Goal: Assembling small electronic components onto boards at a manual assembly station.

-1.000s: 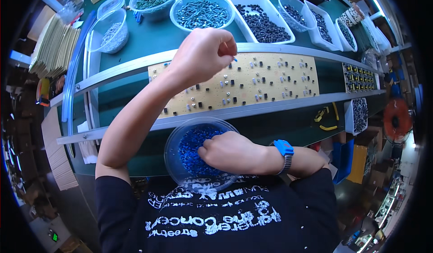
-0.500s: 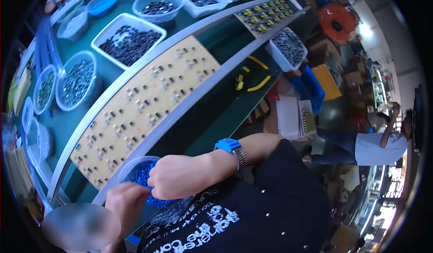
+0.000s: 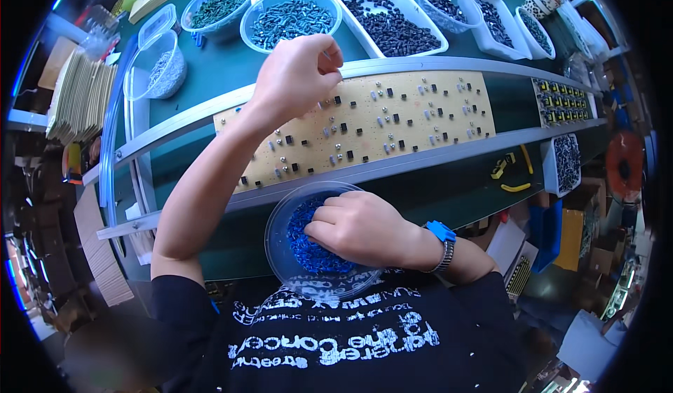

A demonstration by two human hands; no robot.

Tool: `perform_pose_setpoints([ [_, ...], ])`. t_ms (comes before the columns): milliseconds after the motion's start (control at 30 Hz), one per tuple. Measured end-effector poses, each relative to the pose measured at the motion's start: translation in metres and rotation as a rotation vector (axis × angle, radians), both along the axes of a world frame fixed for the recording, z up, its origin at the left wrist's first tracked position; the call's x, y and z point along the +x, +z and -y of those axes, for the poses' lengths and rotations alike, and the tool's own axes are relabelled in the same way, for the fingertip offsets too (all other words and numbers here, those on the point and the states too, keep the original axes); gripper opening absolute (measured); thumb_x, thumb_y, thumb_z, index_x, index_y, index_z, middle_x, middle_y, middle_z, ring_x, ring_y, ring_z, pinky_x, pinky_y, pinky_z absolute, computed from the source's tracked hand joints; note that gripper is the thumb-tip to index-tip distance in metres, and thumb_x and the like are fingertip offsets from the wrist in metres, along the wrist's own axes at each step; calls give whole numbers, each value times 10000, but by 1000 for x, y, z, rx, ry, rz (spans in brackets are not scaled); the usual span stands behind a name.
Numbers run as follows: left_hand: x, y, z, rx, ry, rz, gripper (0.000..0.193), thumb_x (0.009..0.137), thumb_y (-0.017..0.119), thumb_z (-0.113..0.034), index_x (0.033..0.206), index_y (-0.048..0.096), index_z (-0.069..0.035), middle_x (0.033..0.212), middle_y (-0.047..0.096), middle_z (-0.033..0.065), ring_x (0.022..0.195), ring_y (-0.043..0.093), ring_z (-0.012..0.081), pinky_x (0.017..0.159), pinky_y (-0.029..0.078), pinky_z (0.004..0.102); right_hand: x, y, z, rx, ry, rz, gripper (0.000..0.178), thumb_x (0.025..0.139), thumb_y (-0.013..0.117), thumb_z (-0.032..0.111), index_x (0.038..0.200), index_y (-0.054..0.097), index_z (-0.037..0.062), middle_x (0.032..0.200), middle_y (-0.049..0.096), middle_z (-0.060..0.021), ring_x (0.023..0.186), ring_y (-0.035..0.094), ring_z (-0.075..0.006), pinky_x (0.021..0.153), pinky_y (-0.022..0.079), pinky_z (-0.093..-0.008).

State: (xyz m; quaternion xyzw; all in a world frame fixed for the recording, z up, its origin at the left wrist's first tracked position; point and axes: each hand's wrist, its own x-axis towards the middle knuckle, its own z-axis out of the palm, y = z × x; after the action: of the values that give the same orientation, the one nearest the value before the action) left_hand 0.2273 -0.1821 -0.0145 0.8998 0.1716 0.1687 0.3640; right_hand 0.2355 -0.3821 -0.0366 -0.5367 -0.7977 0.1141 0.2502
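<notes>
My left hand is raised over the far left part of a tan circuit board, its fingers curled in a pinch; whatever they hold is hidden. Rows of small black, grey and silvery components stand on the board, which lies between two metal rails. Close to my body is a clear round tub of small blue electronic components. My right hand reaches into it, fingertips together down among the blue pieces. I cannot make out what is between them. A blue watch with a metal strap circles that wrist.
Behind the far rail stand a tub of green parts, a white tray of black parts and several other containers. Yellow-handled pliers lie right of the tub, near a white bin. Another assembled board sits farther right.
My head view has swung round, so the board now runs across it. My left hand has gone from beside the right hand at the tub to above the board. My right hand is down in the tub.
</notes>
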Motion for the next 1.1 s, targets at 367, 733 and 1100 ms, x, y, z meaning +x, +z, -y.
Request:
perform_pose_setpoints([
  [367, 13, -3, 2, 37, 30, -60, 199, 669, 666, -56, 768, 503, 2, 726, 652, 95, 681, 636, 144, 646, 495, 263, 3, 0, 1, 15, -17, -85, 98, 746, 609, 139, 812, 613, 67, 738, 595, -34, 695, 598, -183, 619, 486, -302],
  [733, -21, 11, 12, 178, 89, 106, 240, 680, 719, -82, 783, 512, -17, 673, 611, 59, 625, 604, 147, 593, 466, 265, 65, 36, -19, 65, -385, -670, 85, 728, 710, 70, 801, 698, 28, 674, 653, -74, 567, 616, -167, 551, 478, -234],
  [1100, -117, -6, 98, 248, -659, -340, 98, 712, 602, -90, 734, 547, -12, 720, 588, 123, 705, 607, 289, 613, 508, 369, 138, 2, -71, 217, -461, -48, 80, 708, 725, 149, 746, 699, 83, 862, 562, -64, 894, 511, -225, 772, 405, -345],
])
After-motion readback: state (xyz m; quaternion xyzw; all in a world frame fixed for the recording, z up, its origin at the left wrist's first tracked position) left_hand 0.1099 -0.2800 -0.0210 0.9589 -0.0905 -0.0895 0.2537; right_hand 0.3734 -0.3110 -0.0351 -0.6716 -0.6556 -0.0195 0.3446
